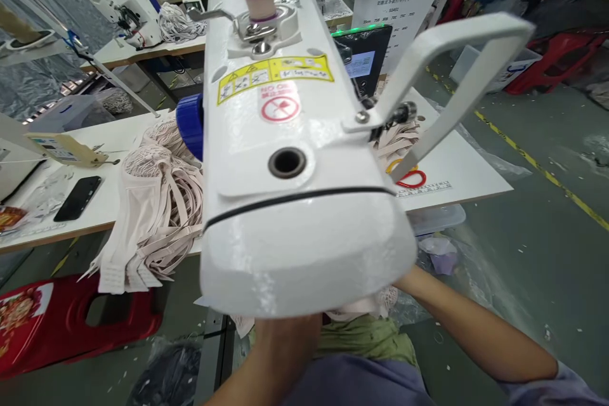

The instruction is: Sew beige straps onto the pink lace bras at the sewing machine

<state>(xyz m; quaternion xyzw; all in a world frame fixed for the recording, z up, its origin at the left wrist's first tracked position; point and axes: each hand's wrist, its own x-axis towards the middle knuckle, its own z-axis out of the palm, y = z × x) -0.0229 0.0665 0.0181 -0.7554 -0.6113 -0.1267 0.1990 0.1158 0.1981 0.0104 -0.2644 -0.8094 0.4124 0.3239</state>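
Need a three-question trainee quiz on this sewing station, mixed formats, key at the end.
1. What lies on the white table, left of the pale garment pile?
a) a stapler
b) a black phone
c) a hammer

2. True or false: the right forearm runs out of sight behind the white machine head.

3. Fill in: beside the ruler, the scissors have one yellow handle loop and one ____ one.

Key: 1 b; 2 true; 3 red
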